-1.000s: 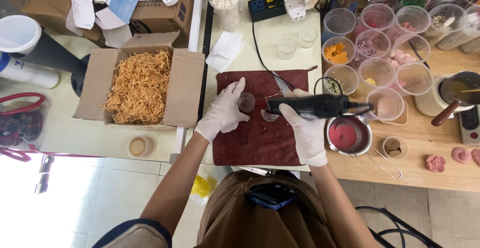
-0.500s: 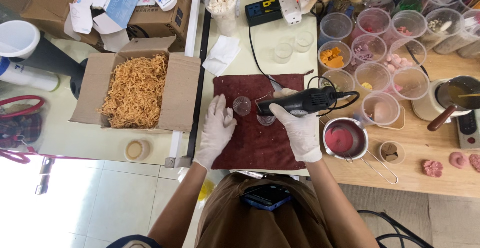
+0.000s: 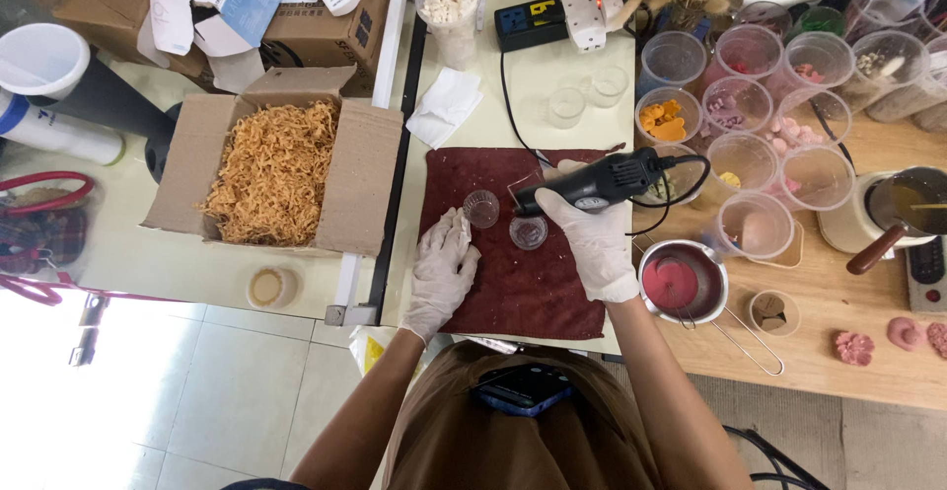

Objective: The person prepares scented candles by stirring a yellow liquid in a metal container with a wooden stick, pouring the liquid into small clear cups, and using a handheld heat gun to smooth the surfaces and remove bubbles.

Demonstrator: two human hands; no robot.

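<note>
The right hand (image 3: pixel 595 243), in a thin white glove, has its grip wrapped closed round the black plastic corded heat tool (image 3: pixel 590 183), whose long tapered body lies nearly level with its nozzle end pointing away from the palm. Just under that nozzle, touching the cloth, stands a small round clear glass cup (image 3: pixel 529 232); a second small clear glass cup (image 3: pixel 481 209) stands a little beyond it, on the side of the other hand. Both rest on a dark red, napped rectangular cloth mat (image 3: pixel 533 293) spread flat on the pale desk (image 3: pixel 513 95).

The left hand (image 3: pixel 443 265), gloved alike, lies palm down on the mat with fingers loosely together and holds nothing; its fingertips are just short of the second cup, whether touching it I cannot tell.

Beside the right wrist sits a round metal saucepan of matte pink wax (image 3: pixel 682 280) with a thin wire handle. Beyond the tool cluster many clear round plastic tubs (image 3: pixel 750 164), some with orange or pink pieces. Past the left hand, off the desk, an open brown cardboard box of tangled tan shredded paper (image 3: pixel 271 169) stands.
</note>
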